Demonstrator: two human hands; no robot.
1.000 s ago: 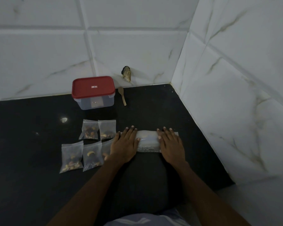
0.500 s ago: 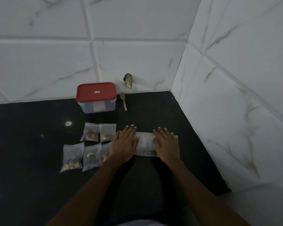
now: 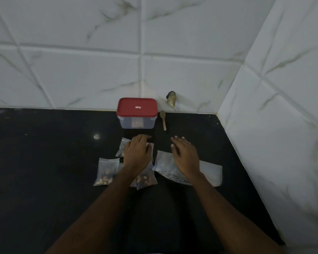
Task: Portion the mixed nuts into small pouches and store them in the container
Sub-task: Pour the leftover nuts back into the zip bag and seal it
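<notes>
The left hand [image 3: 137, 152] is lying flat, fingers straight, on the small pouches [image 3: 106, 171] of nuts near the middle of the desk [image 3: 44, 162]. The right hand [image 3: 185, 155] is spreading open over the big bag [image 3: 209, 171], gripping nothing. The container [image 3: 137, 114], lid on, is standing at the back edge, with a spoon [image 3: 163, 121] lying just beside it.

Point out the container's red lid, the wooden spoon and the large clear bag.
red lid [image 3: 137, 106], head view, centre of its top.
wooden spoon [image 3: 164, 122], head view, middle of its handle.
large clear bag [image 3: 209, 171], head view, bare right part.
</notes>
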